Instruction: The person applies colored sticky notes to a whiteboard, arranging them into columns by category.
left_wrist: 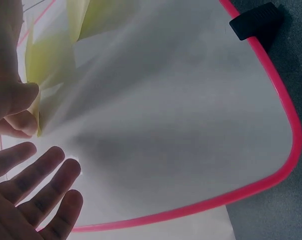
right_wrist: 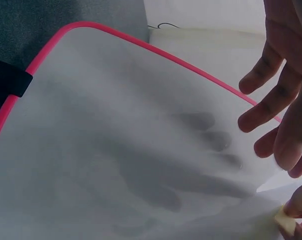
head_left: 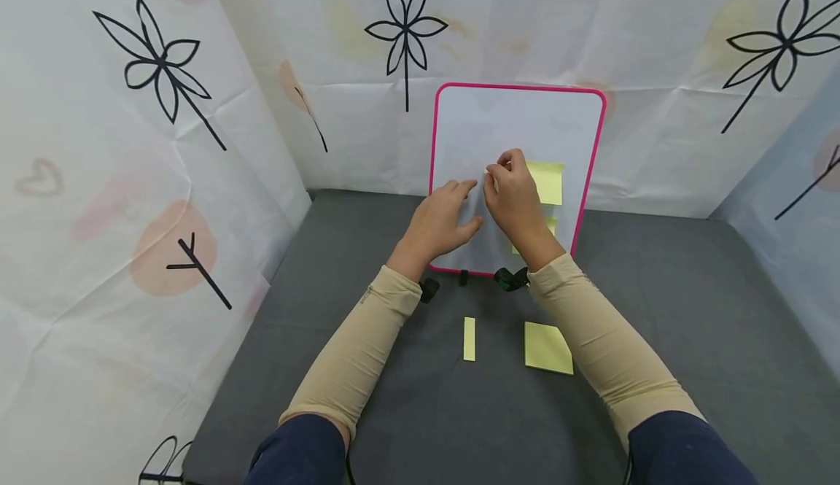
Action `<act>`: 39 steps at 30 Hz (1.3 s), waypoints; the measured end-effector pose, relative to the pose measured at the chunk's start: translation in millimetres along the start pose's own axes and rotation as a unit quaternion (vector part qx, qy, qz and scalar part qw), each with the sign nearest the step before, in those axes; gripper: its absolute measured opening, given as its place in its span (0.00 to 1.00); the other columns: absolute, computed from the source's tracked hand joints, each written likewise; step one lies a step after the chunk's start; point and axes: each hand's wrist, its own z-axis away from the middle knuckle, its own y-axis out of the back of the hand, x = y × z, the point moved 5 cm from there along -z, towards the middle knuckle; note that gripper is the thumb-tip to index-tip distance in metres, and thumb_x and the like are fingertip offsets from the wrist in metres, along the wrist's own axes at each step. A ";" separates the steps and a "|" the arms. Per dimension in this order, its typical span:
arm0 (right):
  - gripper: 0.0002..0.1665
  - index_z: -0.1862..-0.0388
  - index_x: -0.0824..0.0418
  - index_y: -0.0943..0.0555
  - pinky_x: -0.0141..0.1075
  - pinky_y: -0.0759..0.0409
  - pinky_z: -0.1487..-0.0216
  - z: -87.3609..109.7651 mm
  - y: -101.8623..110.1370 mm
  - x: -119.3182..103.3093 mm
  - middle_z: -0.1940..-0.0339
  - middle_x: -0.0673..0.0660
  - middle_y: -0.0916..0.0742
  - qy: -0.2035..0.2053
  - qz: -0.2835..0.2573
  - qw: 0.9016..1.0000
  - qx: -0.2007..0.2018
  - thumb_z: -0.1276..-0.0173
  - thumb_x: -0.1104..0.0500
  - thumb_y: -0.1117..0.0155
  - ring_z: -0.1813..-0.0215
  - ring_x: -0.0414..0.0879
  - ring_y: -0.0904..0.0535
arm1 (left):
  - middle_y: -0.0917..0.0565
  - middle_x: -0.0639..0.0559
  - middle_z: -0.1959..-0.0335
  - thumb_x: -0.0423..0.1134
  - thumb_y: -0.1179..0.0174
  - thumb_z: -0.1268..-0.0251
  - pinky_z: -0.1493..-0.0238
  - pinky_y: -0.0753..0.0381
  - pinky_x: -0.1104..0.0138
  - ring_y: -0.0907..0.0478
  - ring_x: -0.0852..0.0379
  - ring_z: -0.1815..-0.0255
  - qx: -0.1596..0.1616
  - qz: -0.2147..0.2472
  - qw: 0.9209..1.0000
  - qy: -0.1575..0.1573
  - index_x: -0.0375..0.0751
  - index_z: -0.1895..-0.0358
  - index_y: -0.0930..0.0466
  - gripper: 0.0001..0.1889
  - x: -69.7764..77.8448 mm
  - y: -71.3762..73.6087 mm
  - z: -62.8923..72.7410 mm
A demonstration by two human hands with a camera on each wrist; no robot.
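A whiteboard point(head_left: 466, 124) with a pink rim leans upright at the back of the table. In front of its middle, my right hand point(head_left: 515, 197) pinches a small piece of yellow sticky note point(right_wrist: 285, 223) between thumb and fingertips, close to the board. Most of that piece is hidden by the fingers. To the left, my left hand point(head_left: 441, 219) hovers before the board with its fingers spread, holding nothing. A yellow sticky note point(head_left: 550, 184) is on the board just right of the right hand. Below it sits another yellow note point(head_left: 551, 225), largely covered by the right hand and wrist.
On the grey table point(head_left: 394, 412) lie a narrow yellow paper strip point(head_left: 469, 339) and a yellow sticky note pad point(head_left: 547, 348) with a slanted corner. A black clip point(left_wrist: 256, 21) grips the board's lower edge. Patterned white cloth point(head_left: 354, 135) hangs behind.
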 end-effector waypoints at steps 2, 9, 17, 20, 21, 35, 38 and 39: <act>0.10 0.55 0.77 0.13 0.52 0.13 0.54 0.5 0.2 0.8 0.51 0.72 0.20 -0.007 0.002 1.000 -0.007 0.25 0.69 0.37 0.59 0.63 0.16 | 0.16 0.43 0.41 0.47 0.32 0.27 0.53 0.16 0.59 0.19 0.52 0.53 -0.004 0.001 1.000 0.001 0.37 0.23 0.28 0.33 0.8 -1.2 -1.6; 0.09 0.54 0.75 0.13 0.52 0.13 0.52 1.6 2.0 -0.3 0.51 0.71 0.20 -0.010 -0.029 0.999 -0.018 0.26 0.72 0.38 0.57 0.63 0.14 | 0.17 0.42 0.41 0.46 0.33 0.26 0.49 0.16 0.58 0.18 0.51 0.49 -0.010 0.020 1.000 0.003 0.35 0.24 0.28 0.33 2.3 -2.0 -3.9; 0.08 0.56 0.77 0.14 0.49 0.11 0.46 0.7 4.3 -6.6 0.50 0.71 0.18 0.032 -0.114 0.993 0.017 0.25 0.73 0.38 0.49 0.64 0.16 | 0.17 0.42 0.39 0.44 0.34 0.26 0.43 0.16 0.57 0.18 0.50 0.41 -0.007 0.049 0.999 0.005 0.37 0.21 0.32 0.35 1.6 1.9 -6.5; 0.08 0.53 0.77 0.15 0.47 0.11 0.44 0.5 3.6 -5.7 0.50 0.71 0.18 0.035 -0.123 0.991 0.022 0.24 0.73 0.38 0.49 0.64 0.15 | 0.17 0.42 0.39 0.43 0.34 0.26 0.43 0.15 0.57 0.18 0.49 0.42 -0.001 0.080 0.997 0.010 0.36 0.20 0.33 0.35 -0.8 2.6 -8.7; 0.08 0.53 0.77 0.15 0.46 0.11 0.44 0.4 3.1 -5.2 0.50 0.72 0.18 0.036 -0.125 0.991 0.023 0.24 0.73 0.38 0.49 0.64 0.15 | 0.17 0.42 0.40 0.43 0.34 0.25 0.44 0.15 0.58 0.17 0.48 0.43 0.002 0.093 0.996 0.011 0.36 0.20 0.33 0.35 -1.7 3.0 -9.5; 0.09 0.50 0.74 0.15 0.49 0.11 0.46 0.6 0.6 -1.9 0.51 0.69 0.13 0.032 -0.132 0.990 0.043 0.24 0.70 0.36 0.48 0.61 0.13 | 0.22 0.42 0.27 0.34 0.40 0.24 0.41 0.15 0.56 0.16 0.47 0.37 0.050 0.283 0.958 0.006 0.36 0.21 0.31 0.30 -10.6 1.0 -18.2; 0.10 0.48 0.74 0.15 0.48 0.11 0.47 0.0 0.5 -0.8 0.50 0.69 0.13 0.028 -0.136 0.989 0.045 0.23 0.69 0.36 0.48 0.60 0.12 | 0.22 0.40 0.28 0.31 0.40 0.25 0.42 0.15 0.55 0.16 0.45 0.37 0.074 0.289 0.954 0.001 0.34 0.24 0.28 0.28 -12.3 3.8 -19.0; 0.10 0.48 0.73 0.15 0.48 0.10 0.48 -0.1 0.4 -0.6 0.50 0.68 0.12 0.027 -0.136 0.989 0.046 0.24 0.69 0.35 0.48 0.60 0.12 | 0.22 0.40 0.29 0.31 0.39 0.25 0.43 0.14 0.56 0.16 0.45 0.38 0.080 0.290 0.954 0.000 0.34 0.25 0.27 0.27 -12.8 4.6 -19.5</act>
